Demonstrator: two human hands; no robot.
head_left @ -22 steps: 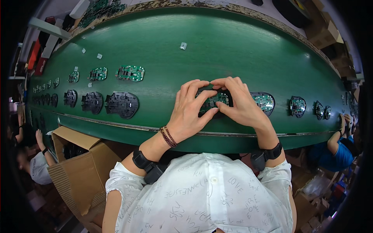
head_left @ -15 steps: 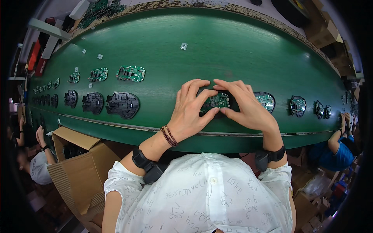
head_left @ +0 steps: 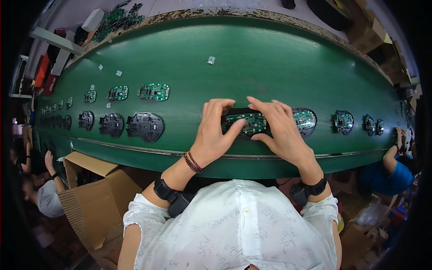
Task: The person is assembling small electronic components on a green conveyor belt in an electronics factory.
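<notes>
I observe one circuit board (head_left: 256, 121) positioned over one black shell (head_left: 243, 110). The board is green, roughly oblong, and populated with small dark and pale components; its component side faces up. The shell is dark and elongated, and shows as a border along the board's far edge. Both parts lie flat, or nearly so, with long axes along the near edge of the bench (head_left: 270, 58) and close to that edge. Fingers (head_left: 216, 110) conceal both ends; full seating of the board cannot be determined.
</notes>
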